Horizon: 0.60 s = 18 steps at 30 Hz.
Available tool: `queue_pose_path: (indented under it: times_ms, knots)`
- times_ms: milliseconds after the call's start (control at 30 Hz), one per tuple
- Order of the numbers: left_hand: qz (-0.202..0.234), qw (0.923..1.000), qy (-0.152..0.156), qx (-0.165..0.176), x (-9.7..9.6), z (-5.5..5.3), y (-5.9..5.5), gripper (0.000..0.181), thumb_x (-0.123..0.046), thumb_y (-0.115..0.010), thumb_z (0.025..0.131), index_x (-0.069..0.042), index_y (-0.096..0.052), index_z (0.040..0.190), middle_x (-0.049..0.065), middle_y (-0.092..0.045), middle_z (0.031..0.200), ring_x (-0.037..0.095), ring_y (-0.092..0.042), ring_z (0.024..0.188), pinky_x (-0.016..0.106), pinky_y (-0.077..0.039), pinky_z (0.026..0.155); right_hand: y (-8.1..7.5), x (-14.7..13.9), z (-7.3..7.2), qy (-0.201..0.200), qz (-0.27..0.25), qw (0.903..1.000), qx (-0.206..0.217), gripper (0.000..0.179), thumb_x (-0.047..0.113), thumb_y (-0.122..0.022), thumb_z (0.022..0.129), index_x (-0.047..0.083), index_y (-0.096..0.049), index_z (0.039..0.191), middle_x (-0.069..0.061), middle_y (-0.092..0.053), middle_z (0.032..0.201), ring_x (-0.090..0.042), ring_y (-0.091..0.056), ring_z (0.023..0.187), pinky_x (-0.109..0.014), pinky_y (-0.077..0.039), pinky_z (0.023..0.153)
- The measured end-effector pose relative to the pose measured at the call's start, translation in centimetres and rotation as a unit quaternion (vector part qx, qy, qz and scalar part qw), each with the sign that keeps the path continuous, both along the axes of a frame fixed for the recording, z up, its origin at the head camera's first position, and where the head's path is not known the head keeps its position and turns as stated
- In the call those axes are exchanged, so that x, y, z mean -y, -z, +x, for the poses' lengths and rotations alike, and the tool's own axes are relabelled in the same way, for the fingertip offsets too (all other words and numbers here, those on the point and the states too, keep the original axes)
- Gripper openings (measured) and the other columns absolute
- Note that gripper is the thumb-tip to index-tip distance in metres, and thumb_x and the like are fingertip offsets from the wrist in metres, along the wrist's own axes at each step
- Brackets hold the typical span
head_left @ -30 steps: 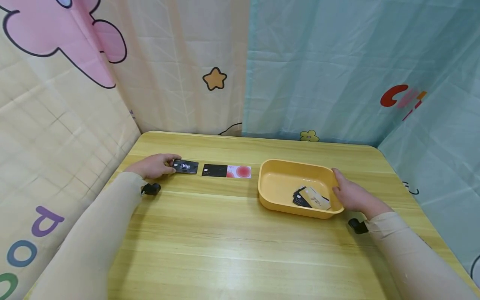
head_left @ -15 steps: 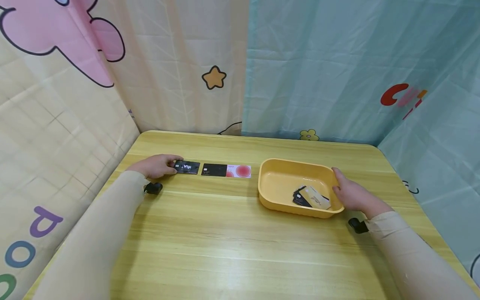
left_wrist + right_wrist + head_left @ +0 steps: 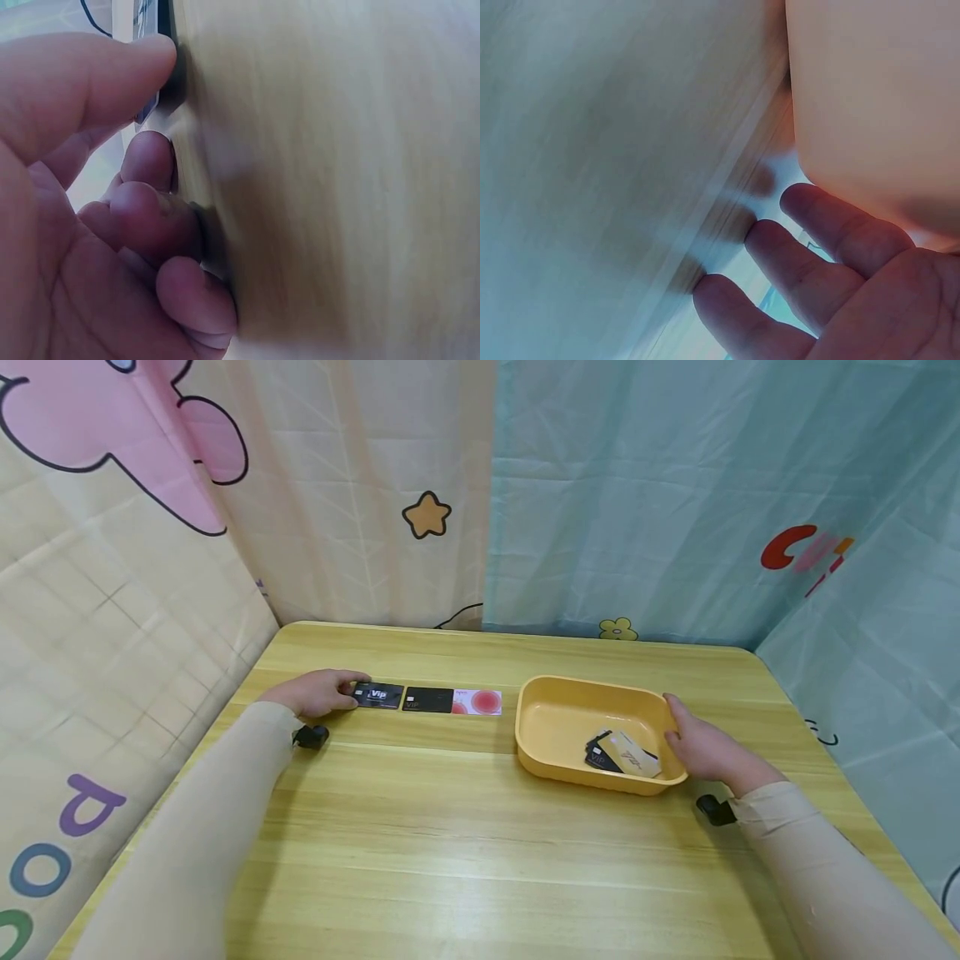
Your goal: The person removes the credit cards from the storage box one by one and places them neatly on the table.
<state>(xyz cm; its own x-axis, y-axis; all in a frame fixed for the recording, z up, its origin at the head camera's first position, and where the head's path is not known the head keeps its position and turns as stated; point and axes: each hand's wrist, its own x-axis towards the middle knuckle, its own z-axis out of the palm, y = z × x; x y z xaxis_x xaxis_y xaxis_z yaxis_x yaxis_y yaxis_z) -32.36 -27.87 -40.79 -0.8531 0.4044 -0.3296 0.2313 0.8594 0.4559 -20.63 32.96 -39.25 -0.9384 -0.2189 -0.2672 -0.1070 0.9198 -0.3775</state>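
My left hand (image 3: 322,692) is low over the table, thumb and fingers at the left end of a black "Vip" card (image 3: 378,695). In the left wrist view the thumb (image 3: 154,60) lies against the edge of the card, and the other fingers curl near the wood. Just right of that card lie a second black VIP card (image 3: 427,699) and a pink-and-white card (image 3: 477,702), side by side in a row. My right hand (image 3: 705,747) holds the right rim of a yellow plastic basin (image 3: 555,768), thumb over the edge. Several black and gold cards (image 3: 630,756) lie overlapping inside it.
All of this rests on a light wooden table (image 3: 450,843). Patterned curtains (image 3: 645,493) hang behind the far edge and along both sides. A black wrist camera (image 3: 311,737) sits under the left wrist, another wrist camera (image 3: 716,810) under the right.
My left hand has slid the "Vip" card a little to the right, narrowing the gap to the second black card. The right hand and the basin have stayed in place.
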Motion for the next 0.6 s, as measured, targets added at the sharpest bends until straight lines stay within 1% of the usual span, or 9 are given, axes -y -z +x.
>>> queue_pose_path:
  times_ms: [33, 167, 200, 333, 533, 567, 600]
  knots:
    - [0.003, 1.0000, -0.002, 0.005, -0.05, -0.03, 0.03, 0.057, -0.022, -0.063, 0.103, -0.017, -0.047, 0.157, 0.010, -0.056, 0.110, 0.020, -0.051, 0.077, 0.033, -0.042, 0.069, -0.01, 0.01, -0.01, 0.000, 0.000, 1.0000, 0.000, 0.067, 0.010, -0.036, 0.110, -0.015, 0.002, 0.159, -0.053, -0.045, 0.139, -0.023, -0.061, 0.068, -0.036, -0.047, 0.063]
    - [0.012, 0.9996, -0.008, 0.025, -0.08, -0.14, 0.12, 0.059, -0.021, -0.062, 0.103, -0.018, -0.045, 0.159, 0.012, -0.055, 0.114, 0.019, -0.049, 0.071, 0.034, -0.042, 0.064, -0.04, 0.07, -0.06, -0.001, 0.006, 1.0000, -0.005, 0.066, 0.010, -0.037, 0.110, -0.016, 0.001, 0.159, -0.053, -0.041, 0.143, -0.027, -0.065, 0.079, -0.039, -0.050, 0.070]
    - [0.015, 0.9995, -0.008, 0.028, -0.10, -0.15, 0.14, 0.059, -0.020, -0.062, 0.103, -0.017, -0.044, 0.159, 0.012, -0.055, 0.114, 0.019, -0.049, 0.070, 0.034, -0.042, 0.063, -0.05, 0.08, -0.08, -0.001, 0.007, 1.0000, -0.007, 0.066, 0.010, -0.037, 0.110, -0.017, 0.000, 0.158, -0.053, -0.040, 0.144, -0.029, -0.066, 0.083, -0.040, -0.051, 0.073]
    - [0.021, 0.9992, -0.008, 0.032, -0.12, -0.14, 0.15, 0.060, -0.019, -0.061, 0.102, -0.017, -0.044, 0.160, 0.013, -0.056, 0.115, 0.018, -0.047, 0.066, 0.033, -0.042, 0.061, -0.01, 0.00, -0.11, -0.003, 0.008, 0.9999, -0.013, 0.066, 0.009, -0.038, 0.110, -0.017, -0.001, 0.158, -0.053, -0.039, 0.145, -0.033, -0.066, 0.090, -0.043, -0.052, 0.076]
    - [0.020, 0.9993, -0.010, 0.029, -0.23, -0.02, 0.19, 0.061, -0.020, -0.062, 0.102, -0.017, -0.044, 0.160, 0.014, -0.055, 0.117, 0.017, -0.046, 0.064, 0.033, -0.042, 0.060, -0.33, 0.17, 0.11, -0.007, 0.001, 0.9999, -0.013, 0.066, 0.007, -0.038, 0.110, -0.018, 0.000, 0.157, -0.054, -0.040, 0.142, -0.029, -0.065, 0.079, -0.041, -0.050, 0.070]
    - [0.021, 0.9993, -0.011, 0.030, -0.24, 0.00, 0.22, 0.061, -0.020, -0.062, 0.102, -0.017, -0.044, 0.160, 0.014, -0.055, 0.117, 0.016, -0.045, 0.063, 0.033, -0.042, 0.059, -0.33, 0.17, 0.12, -0.007, 0.001, 0.9999, -0.013, 0.066, 0.007, -0.038, 0.110, -0.018, 0.000, 0.157, -0.054, -0.040, 0.142, -0.029, -0.065, 0.080, -0.041, -0.051, 0.070]
    - [0.021, 0.9992, -0.013, 0.031, -0.25, 0.00, 0.24, 0.061, -0.019, -0.062, 0.102, -0.017, -0.044, 0.160, 0.014, -0.054, 0.116, 0.016, -0.044, 0.061, 0.033, -0.041, 0.058, -0.32, 0.16, 0.14, -0.008, 0.002, 0.9999, -0.013, 0.066, 0.007, -0.038, 0.110, -0.018, -0.001, 0.157, -0.054, -0.040, 0.143, -0.031, -0.067, 0.083, -0.042, -0.052, 0.072]
